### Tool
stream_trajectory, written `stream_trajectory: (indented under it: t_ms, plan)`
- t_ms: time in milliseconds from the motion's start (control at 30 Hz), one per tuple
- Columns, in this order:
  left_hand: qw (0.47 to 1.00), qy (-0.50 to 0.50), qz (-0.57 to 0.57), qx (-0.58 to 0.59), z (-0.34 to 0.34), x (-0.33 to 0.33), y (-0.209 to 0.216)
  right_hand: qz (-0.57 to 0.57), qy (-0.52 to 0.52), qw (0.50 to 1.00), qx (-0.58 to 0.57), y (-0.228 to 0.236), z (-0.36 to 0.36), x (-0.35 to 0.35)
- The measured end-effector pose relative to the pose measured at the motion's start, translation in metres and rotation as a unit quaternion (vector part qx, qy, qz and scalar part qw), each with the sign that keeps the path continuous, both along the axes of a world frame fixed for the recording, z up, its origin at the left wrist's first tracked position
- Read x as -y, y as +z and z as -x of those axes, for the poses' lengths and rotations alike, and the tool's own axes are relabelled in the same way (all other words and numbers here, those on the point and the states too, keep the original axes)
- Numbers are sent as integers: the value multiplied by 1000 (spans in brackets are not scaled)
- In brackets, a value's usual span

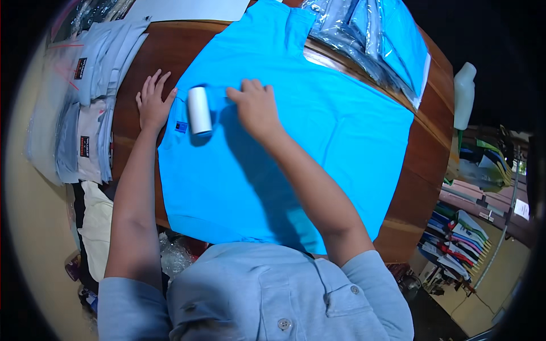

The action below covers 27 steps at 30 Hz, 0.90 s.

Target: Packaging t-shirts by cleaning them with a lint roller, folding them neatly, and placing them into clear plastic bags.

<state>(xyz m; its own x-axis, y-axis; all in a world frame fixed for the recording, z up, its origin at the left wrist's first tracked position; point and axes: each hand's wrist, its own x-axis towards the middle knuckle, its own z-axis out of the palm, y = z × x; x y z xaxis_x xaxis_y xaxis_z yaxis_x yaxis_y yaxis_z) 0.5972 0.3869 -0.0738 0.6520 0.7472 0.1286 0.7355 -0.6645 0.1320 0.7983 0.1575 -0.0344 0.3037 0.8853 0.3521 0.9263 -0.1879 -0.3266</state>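
A bright blue shirt [318, 153] lies spread out flat on the wooden table in front of me. Just right of its left edge, a white lint roller [199, 111] rests against the fabric or slightly over it; I cannot tell which. My right hand [257, 108] is closed at the roller's handle side, with the handle itself mostly lost against the blue cloth. Beside the garment's left edge, my left hand [153, 105] lies with fingers spread, its thumb side touching the cloth. A small dark label [181, 127] shows on the shirt near the roller.
Bagged folded garments [94, 102] are stacked along the table's left side. More plastic-wrapped clothes [375, 40] lie at the far right, and a white sheet [187, 9] at the far edge. A pale form [463, 94] and hanging clothes [460, 238] stand beyond the right side.
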Motion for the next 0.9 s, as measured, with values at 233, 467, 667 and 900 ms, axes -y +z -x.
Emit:
stream_trajectory:
  t_ms: [233,467,667,900]
  plan:
    - [1000,-4,1,16,-1,3,2,-18,-63,997,42,-2,-118,84]
    - [1000,7,1,7,-3,2,0,202,-355,898,163,41,-241,357]
    - [1000,8,-9,-3,-3,2,0,207,-372,895,136,40,-209,383]
    - [1000,14,-3,-10,-4,1,0,74,-138,985,66,9,-119,125]
